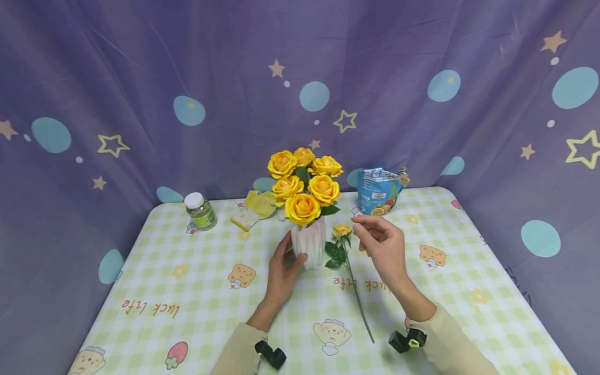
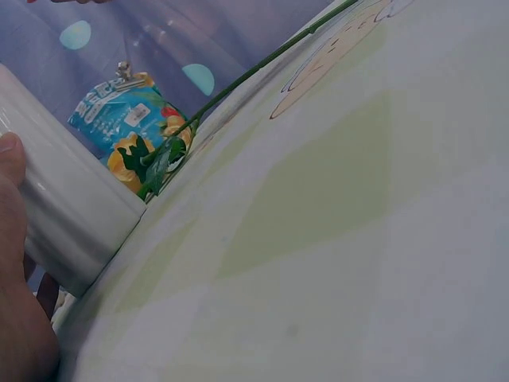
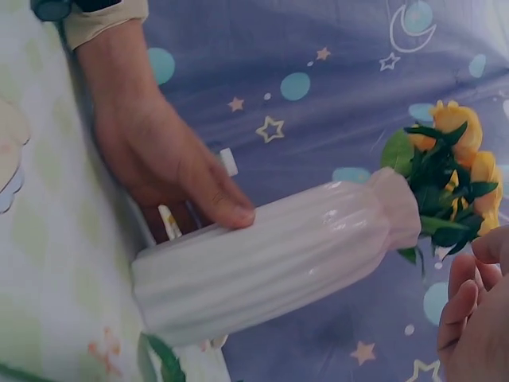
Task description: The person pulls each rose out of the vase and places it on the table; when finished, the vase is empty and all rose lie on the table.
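Observation:
A ribbed white vase (image 1: 308, 245) with a pinkish rim stands upright on the table, full of several yellow roses (image 1: 303, 208). My left hand (image 1: 284, 266) holds the vase low on its left side, thumb in front and fingers behind. In the right wrist view, the left thumb presses the wall of the vase (image 3: 270, 259). One loose yellow rose (image 1: 342, 231) lies on the cloth right of the vase, its long green stem (image 1: 360, 302) pointing toward me. Just above and right of that bloom hovers my right hand (image 1: 385, 247), fingers loosely bent, holding nothing.
At the back left is a white-lidded jar (image 1: 201, 212). A yellow-and-white glove (image 1: 254, 209) lies behind the vase. A blue pouch with a clip (image 1: 378, 192) stands at the back right. The checked tablecloth (image 1: 197, 317) meets a purple curtain (image 1: 234, 62) around the table.

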{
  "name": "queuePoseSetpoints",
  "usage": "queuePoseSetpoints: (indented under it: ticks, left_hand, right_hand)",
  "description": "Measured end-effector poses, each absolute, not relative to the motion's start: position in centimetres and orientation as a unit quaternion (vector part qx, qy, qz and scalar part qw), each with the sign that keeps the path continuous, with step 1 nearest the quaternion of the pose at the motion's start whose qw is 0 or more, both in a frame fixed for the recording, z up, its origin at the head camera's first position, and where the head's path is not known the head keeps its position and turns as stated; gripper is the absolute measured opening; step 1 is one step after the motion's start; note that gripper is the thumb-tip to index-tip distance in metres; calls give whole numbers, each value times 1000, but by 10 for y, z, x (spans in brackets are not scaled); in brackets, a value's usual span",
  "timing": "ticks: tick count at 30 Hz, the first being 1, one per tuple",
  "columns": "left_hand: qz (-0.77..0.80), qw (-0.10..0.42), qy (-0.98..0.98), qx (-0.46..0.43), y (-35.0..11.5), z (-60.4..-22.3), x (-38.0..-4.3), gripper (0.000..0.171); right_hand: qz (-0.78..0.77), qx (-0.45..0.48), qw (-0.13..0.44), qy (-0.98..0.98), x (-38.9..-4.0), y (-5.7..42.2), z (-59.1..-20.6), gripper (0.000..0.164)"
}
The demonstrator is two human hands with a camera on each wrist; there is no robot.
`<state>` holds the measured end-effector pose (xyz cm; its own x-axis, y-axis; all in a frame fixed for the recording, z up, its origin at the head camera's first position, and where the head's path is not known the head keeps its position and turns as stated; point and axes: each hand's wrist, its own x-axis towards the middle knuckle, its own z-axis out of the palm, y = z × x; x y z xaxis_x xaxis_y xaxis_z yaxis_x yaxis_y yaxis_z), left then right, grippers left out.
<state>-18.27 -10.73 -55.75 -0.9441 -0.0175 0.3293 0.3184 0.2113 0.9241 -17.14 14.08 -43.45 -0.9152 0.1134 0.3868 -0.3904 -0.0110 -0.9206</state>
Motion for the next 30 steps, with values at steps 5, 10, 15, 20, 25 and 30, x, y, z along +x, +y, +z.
queuePoseSetpoints:
  ticks: [5,10,15,20,25,30]
  left_hand:
    - [-622,124,-768,-87,-108,-555,-182,72]
    - [-624,125,-766,-89,-108,-555,-182,72]
    - [-622,123,-768,-86,-107,-555,-183,72]
    - [-624,119,-768,-84,-106,-553,-182,73]
    - [-625,117,-768,-79,-106,-553,-182,73]
    - [-624,122,-767,-86,-106,-555,-182,72]
  right_hand:
    - [708,111,192,-671,-168,131,-424,13]
    - [707,137,199,-665,-168,122,-417,12]
    - [709,151,211,-655,-171,113,-416,12]
    - [702,161,225,-656,-173,106,-413,14]
    - [691,158,237,-664,-178,99,-411,14]
    - [687,140,243,-670,-186,94,-411,10]
